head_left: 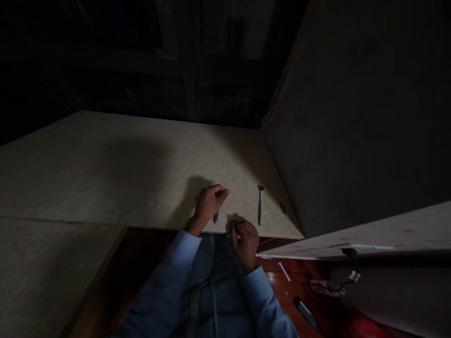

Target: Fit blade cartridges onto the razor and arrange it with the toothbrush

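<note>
My left hand [210, 204] hovers over the pale tabletop [148, 173], thumb and forefinger pinched together. Whatever is between those fingertips, if anything, is too small to make out. Just below it lies a small dark patterned piece [216, 217], partly hidden by the hand. At the table's front edge my right hand [246, 240] is curled, and a bit of a small yellow object [238, 236] shows among its fingers. To its right, a slim white stick with a dark head [261, 206] lies pointing away from me. Farther right rests a small dark piece [283, 207].
A pale panel [366, 117] rises along the table's right side. Dark window panes [190, 70] stand behind. On the reddish floor [275, 270] lie a white strip [284, 272], a cable [340, 287] and a dark flat object [306, 312]. Another pale surface [45, 272] adjoins at left.
</note>
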{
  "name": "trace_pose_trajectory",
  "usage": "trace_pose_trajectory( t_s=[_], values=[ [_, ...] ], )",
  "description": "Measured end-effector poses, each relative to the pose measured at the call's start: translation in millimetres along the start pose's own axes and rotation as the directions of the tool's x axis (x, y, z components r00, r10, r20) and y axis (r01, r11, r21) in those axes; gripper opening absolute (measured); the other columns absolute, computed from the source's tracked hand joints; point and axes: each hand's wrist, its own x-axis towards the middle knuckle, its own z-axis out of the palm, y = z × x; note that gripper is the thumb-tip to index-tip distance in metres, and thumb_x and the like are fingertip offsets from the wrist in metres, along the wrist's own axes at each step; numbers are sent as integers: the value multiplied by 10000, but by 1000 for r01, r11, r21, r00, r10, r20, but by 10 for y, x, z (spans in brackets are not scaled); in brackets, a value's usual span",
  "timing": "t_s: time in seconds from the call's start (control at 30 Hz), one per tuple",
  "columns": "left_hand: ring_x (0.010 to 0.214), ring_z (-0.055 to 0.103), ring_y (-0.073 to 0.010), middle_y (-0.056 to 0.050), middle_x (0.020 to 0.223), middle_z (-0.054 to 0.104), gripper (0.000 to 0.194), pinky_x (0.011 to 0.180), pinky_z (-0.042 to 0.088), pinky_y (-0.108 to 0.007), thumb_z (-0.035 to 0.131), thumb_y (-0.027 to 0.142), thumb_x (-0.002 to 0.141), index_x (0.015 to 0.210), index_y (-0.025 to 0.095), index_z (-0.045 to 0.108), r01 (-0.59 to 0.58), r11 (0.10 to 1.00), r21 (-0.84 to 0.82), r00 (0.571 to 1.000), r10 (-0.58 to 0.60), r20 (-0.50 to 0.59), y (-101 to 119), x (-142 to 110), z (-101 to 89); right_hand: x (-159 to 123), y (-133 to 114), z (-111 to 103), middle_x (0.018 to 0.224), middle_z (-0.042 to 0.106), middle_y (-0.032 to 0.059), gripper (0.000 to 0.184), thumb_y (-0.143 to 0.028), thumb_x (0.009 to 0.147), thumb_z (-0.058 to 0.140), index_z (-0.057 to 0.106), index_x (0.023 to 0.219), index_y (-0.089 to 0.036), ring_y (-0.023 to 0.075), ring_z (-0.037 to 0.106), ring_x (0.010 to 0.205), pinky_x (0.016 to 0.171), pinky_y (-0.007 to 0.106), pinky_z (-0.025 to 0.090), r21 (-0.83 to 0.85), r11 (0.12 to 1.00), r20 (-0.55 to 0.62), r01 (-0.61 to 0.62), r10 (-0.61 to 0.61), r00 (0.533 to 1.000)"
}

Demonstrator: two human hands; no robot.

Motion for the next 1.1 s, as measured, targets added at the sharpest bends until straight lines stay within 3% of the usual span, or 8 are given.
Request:
trace_pose_trajectory(
  t_s=[0.13, 0.27, 0.4, 0.63, 1.1],
  values=[
    [716, 605, -148, -54, 869, 710, 152, 697, 451, -264, 651, 270, 891, 899, 170, 765, -24, 993, 119, 996, 34, -86, -590, -187, -533, 13, 2, 0, 812, 631, 69, 209, -231, 997, 521, 706, 960, -143, 196, 565, 798, 731, 302, 407, 18, 999, 19, -32, 32, 999],
    [843, 627, -178, -80, 927, 670, 145, 768, 491, -287, 678, 213, 877, 963, 161, 783, -116, 979, 167, 992, 123, -33, -910, -229, -705, 54, 1, -6, 838, 659, 64, 220, -262, 997, 529, 714, 958, -150, 189, 594, 797, 720, 292, 418, 3, 997, 50, -78, 77, 996],
    [962, 629, -193, -82, 1000, 670, 178, 887, 508, -314, 680, 164, 876, 1015, 192, 788, -185, 963, 195, 983, 181, 38, -924, -149, -638, 97, -15, -30, 854, 677, 66, 228, -274, 994, 533, 717, 945, -148, 182, 619, 808, 722, 281, 432, -5, 995, 82, -104, 104, 991],
    [984, 629, -210, -89, 1029, 657, 175, 905, 522, -348, 676, 172, 891, 1024, 192, 789, -178, 940, 290, 974, 125, 191, -855, -82, -604, 109, -48, -48, 831, 667, 57, 216, -262, 990, 544, 714, 933, -142, 176, 616, 774, 696, 277, 433, -34, 995, 66, -96, 98, 993],
    [933, 649, -185, -68, 1010, 669, 139, 854, 506, -317, 633, 114, 907, 943, 168, 756, -91, 963, 256, 981, 43, 187, -814, -79, -611, 114, -69, -60, 850, 678, 57, 198, -256, 989, 547, 698, 926, -145, 176, 620, 785, 712, 273, 448, -47, 994, 76, -101, 105, 992]
  ],
)
